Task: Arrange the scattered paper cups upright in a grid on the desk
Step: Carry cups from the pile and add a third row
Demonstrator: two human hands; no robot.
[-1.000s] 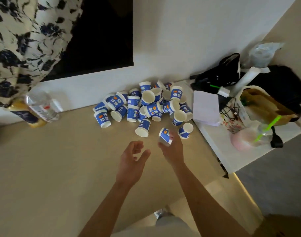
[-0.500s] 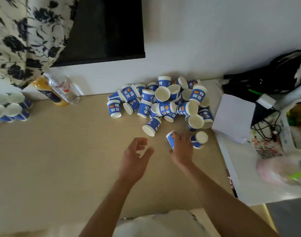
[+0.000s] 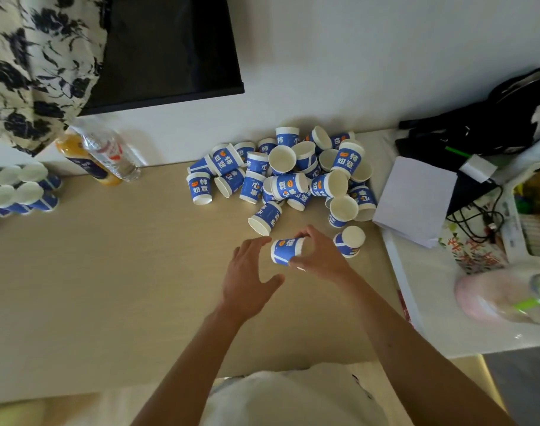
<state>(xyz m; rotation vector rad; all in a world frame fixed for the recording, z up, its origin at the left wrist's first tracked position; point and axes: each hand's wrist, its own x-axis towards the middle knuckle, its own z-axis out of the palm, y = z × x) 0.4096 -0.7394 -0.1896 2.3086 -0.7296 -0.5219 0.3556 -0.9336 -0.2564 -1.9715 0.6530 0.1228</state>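
The beige desk (image 3: 109, 272) fills my feed, and I judge the job on it well short of done. A heap of cups (image 3: 288, 176), blue and white and lying every which way, sits against the back wall. A small block of ordered cups (image 3: 20, 192) stands in rows at the far left edge of the view, just left of two bottles (image 3: 106, 155). A stack of white paper (image 3: 413, 201) lies on the white table to the right of the heap.

In front of the heap, the right hand (image 3: 320, 256) grasps the held cup (image 3: 285, 252), thumb and fingers curled round its mouth end, the cup turned on its side. Whether it is clear of the desktop I cannot tell. The left hand (image 3: 247, 278) is released, fingers straight and spread, its fingertips right at the cup's base; I cannot make out contact.

I read this as the pick-up step: one cup taken from the heap's front, perhaps about to pass between hands. The next move calls for turning it mouth-up, carrying it well across the desk to the left and setting it just beside the last standing cup, in line, without toppling its neighbours. A loose cup (image 3: 350, 241) lies just beside the right hand, a likely next pick.
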